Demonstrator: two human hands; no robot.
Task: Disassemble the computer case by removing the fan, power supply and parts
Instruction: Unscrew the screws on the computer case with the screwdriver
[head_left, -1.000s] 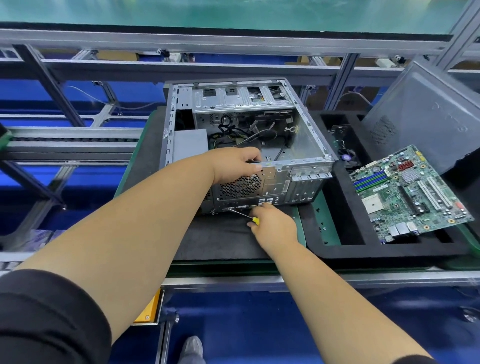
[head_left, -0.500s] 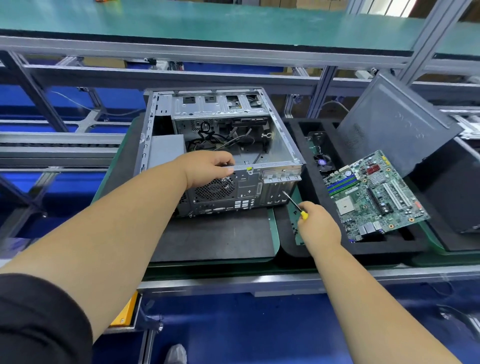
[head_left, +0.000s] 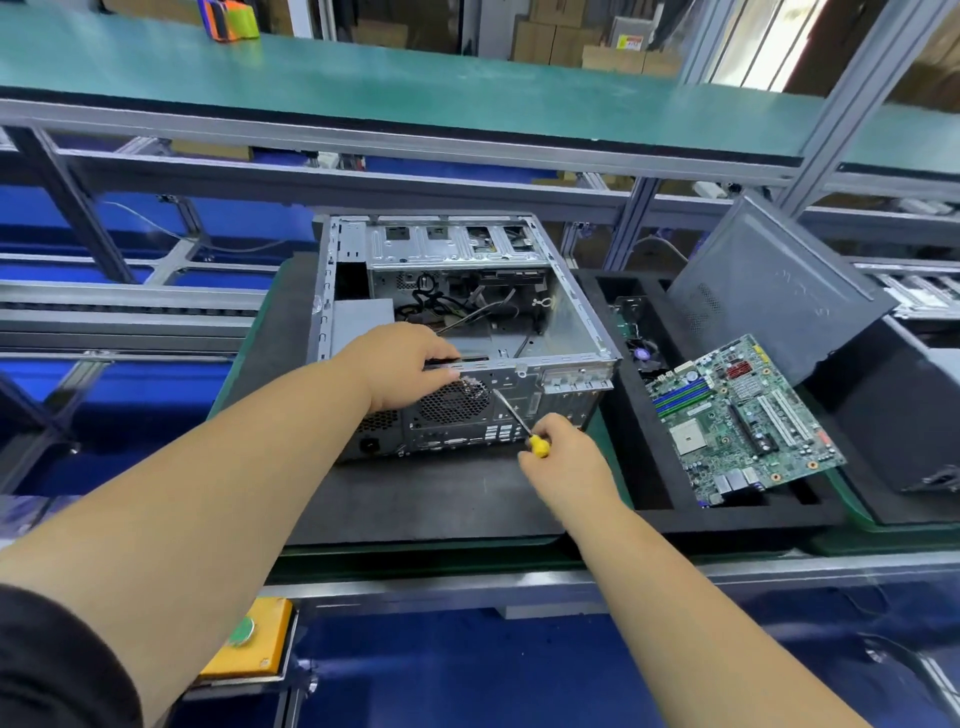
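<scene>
Black mat (head_left: 457, 499): left hand (head_left: 410, 364) steadies case (head_left: 576, 332); right hand (head_left: 566, 457) grips screwdriver (head_left: 519, 421).

One open computer case (head_left: 467, 322), one screwdriver (head_left: 514, 415), one loose motherboard (head_left: 743, 415), one detached side panel (head_left: 774, 296) and two hands (left (head_left: 410, 369), right (head_left: 566, 457)) are seen.

no legible text, labels or brands anywhere

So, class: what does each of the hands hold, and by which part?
Right hand grips the screwdriver by its yellow handle. Left hand grips the computer case by its rear top edge.
</scene>
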